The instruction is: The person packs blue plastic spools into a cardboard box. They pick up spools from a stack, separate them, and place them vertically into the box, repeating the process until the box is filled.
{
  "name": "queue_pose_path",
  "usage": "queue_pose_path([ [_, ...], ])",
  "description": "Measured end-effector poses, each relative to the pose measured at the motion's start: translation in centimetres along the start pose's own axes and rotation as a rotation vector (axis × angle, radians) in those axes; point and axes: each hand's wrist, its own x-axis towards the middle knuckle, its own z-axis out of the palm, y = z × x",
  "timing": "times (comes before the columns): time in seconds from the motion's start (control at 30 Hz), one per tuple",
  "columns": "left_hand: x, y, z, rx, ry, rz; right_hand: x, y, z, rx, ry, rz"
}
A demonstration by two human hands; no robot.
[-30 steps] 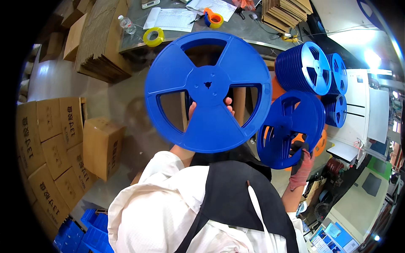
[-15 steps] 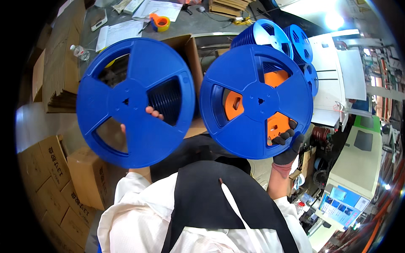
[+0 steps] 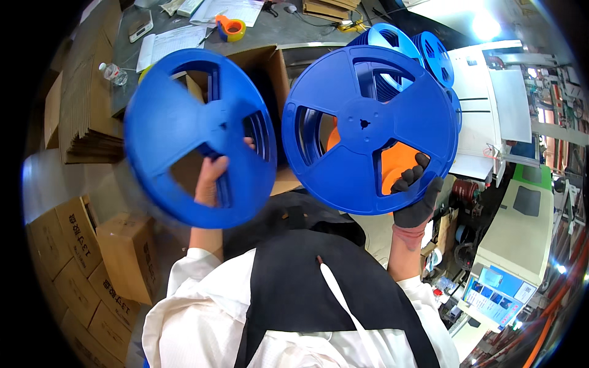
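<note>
two hands, each full: left hand (image 3: 210, 179) on the left reel (image 3: 162, 138), right hand (image 3: 415, 205) on the right reel (image 3: 423, 116).
head view: the bare left hand pinches its blue reel, thumb in one window, fingertips showing in another; blur hides how many discs it has. the gloved right hand curls around its reel's rim, fingertips through a window. between and beyond both hands stands an open carton (image 3: 280, 89); past the right hand are stacked reels (image 3: 399, 44) and an orange disc (image 3: 400, 161). the step looks like handling reels, one hand each; moving on probably calls for firm grips and rims kept apart.
</note>
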Motion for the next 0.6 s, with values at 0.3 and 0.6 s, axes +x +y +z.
queue_pose_path([
  [0.3, 4.5, -10.2, 4.2, 0.064, -0.107, -0.201, -3.2, 6.9, 9.1, -0.805, -0.396, -0.092],
  [0.6, 0.9, -3.2, 5.3, -0.198, -0.106, -0.209, -3.2, 2.1, 4.0, -0.478, 0.066, -0.030],
])
